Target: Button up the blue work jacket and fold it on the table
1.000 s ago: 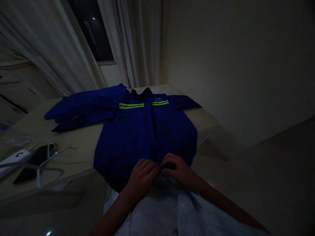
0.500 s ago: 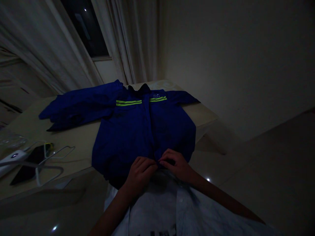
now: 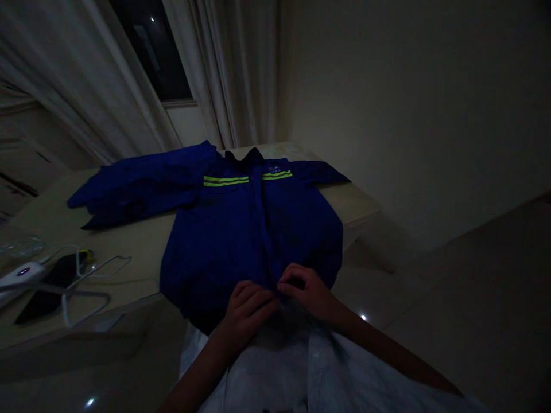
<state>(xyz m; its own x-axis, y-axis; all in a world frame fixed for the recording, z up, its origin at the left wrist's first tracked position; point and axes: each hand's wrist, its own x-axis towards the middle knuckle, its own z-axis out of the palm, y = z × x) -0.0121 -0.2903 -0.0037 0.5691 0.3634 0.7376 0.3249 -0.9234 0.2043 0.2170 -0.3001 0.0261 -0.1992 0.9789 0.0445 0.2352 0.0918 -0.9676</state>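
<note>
A dark blue work jacket (image 3: 241, 229) with yellow-green reflective stripes across the chest lies front up on a pale table (image 3: 142, 246), one sleeve spread out to the left. My left hand (image 3: 247, 310) and my right hand (image 3: 303, 289) meet at the jacket's bottom hem, on the front placket. Both have fingers curled and pinched on the fabric there. What they pinch between the fingertips is too dark to make out.
At the table's left lie a white hanger (image 3: 86, 287), a dark phone (image 3: 47, 289), a white device (image 3: 19, 272) and a cable. Curtains (image 3: 232, 74) and a dark window stand behind. A bare wall and floor are at the right.
Both hands stay pinched at the hem and have shifted only slightly. The view has moved a little.
</note>
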